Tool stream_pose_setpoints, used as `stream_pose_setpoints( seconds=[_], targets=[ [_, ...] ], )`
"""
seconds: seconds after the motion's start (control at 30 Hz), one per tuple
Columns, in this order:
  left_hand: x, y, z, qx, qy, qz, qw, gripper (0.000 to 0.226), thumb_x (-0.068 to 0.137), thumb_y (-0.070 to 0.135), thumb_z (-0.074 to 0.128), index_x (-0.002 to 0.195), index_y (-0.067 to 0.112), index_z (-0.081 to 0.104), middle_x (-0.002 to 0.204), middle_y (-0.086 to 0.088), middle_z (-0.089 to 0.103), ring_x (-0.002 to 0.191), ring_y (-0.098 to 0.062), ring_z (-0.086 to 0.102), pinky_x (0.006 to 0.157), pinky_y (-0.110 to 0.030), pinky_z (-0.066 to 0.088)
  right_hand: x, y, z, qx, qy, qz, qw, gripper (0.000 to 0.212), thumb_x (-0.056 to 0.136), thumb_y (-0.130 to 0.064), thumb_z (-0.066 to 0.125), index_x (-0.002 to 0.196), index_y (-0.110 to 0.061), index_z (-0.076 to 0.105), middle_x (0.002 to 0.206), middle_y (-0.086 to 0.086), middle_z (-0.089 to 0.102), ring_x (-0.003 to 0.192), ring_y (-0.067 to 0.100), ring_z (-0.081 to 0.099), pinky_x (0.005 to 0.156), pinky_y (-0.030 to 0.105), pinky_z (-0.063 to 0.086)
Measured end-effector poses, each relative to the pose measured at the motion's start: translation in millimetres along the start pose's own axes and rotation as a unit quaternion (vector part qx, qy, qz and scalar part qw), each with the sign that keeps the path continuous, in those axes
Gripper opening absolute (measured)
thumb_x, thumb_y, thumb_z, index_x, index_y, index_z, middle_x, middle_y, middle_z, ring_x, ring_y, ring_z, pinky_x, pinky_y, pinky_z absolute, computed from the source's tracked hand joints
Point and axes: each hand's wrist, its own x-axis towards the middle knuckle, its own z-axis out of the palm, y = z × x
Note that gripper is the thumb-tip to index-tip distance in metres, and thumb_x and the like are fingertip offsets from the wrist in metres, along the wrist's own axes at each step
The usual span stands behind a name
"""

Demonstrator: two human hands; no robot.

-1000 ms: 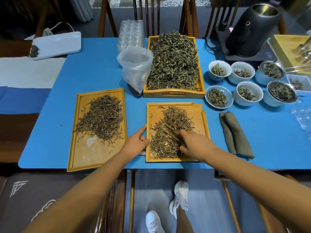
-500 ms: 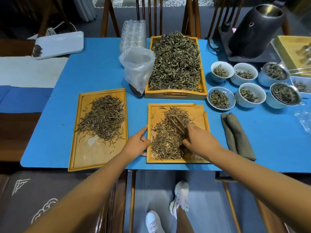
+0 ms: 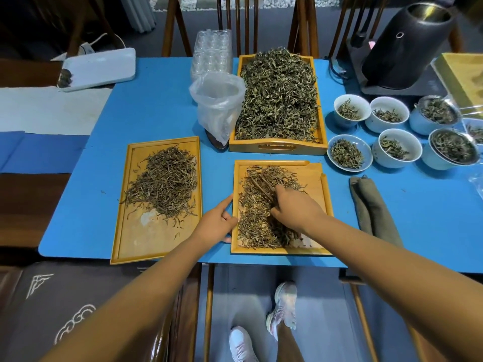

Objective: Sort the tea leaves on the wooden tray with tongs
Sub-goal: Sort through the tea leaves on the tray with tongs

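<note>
Tongs (image 3: 262, 184) swing toward eleven o'clock, gripped by right hand (image 3: 295, 208); left hand (image 3: 217, 223) steadies tray (image 3: 317, 184), forefinger out; most tea leaves (image 3: 257, 218) unsorted.

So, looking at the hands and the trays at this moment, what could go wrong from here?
1. The near tray sits close to the table edge; only the left hand steadies its side, so a hard push might slide it off.
2. The tongs in the right hand rake a loose tea pile; leaves may spill over the low rim.
</note>
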Motion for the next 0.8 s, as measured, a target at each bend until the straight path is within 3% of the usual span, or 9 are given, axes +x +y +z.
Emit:
stream_pose_setpoints(
  seconds=[0.17, 0.4, 0.5, 0.8],
  targets=[
    [-1, 1, 1, -0.001, 0.003, 0.000, 1.000, 0.064, 0.093, 0.013, 0.055, 0.148, 0.030, 0.027, 0.085, -0.008, 0.053, 0.073, -0.017, 0.056, 0.057, -0.020, 0.058, 3, 3, -2, 0.024, 0.009, -0.002, 1.000, 0.035, 0.091, -0.029, 0.051, 0.117, -0.008, 0.041, 0.108, 0.015, 0.058, 0.091, 0.031, 0.057, 0.066, 0.033, 0.042],
    [-2, 2, 1, 0.010, 0.002, 0.005, 1.000, 0.064, 0.092, 0.012, 0.054, 0.147, 0.030, 0.026, 0.083, -0.010, 0.054, 0.067, -0.016, 0.056, 0.062, -0.027, 0.060, -15, 24, -6, 0.030, 0.034, 0.005, 0.999, 0.026, 0.090, -0.033, 0.051, 0.103, -0.013, 0.041, 0.101, 0.012, 0.057, 0.074, 0.024, 0.049, 0.061, 0.032, 0.041],
    [-2, 2, 1, 0.014, 0.004, 0.007, 1.000, 0.065, 0.092, 0.011, 0.054, 0.148, 0.030, 0.026, 0.082, -0.009, 0.054, 0.067, -0.014, 0.054, 0.062, -0.026, 0.060, -17, 32, -7, 0.015, 0.033, 0.017, 0.999, 0.030, 0.091, -0.034, 0.051, 0.108, -0.011, 0.042, 0.102, 0.013, 0.057, 0.073, 0.024, 0.047, 0.062, 0.032, 0.040],
    [-4, 5, 2, 0.009, 0.004, 0.005, 1.000, 0.065, 0.093, 0.010, 0.053, 0.148, 0.028, 0.025, 0.077, -0.005, 0.053, 0.070, -0.016, 0.053, 0.061, -0.025, 0.060, -15, 45, -6, -0.002, 0.041, 0.066, 0.997, 0.035, 0.091, -0.034, 0.052, 0.111, -0.007, 0.041, 0.103, 0.015, 0.058, 0.088, 0.033, 0.059, 0.061, 0.034, 0.040]
  ],
)
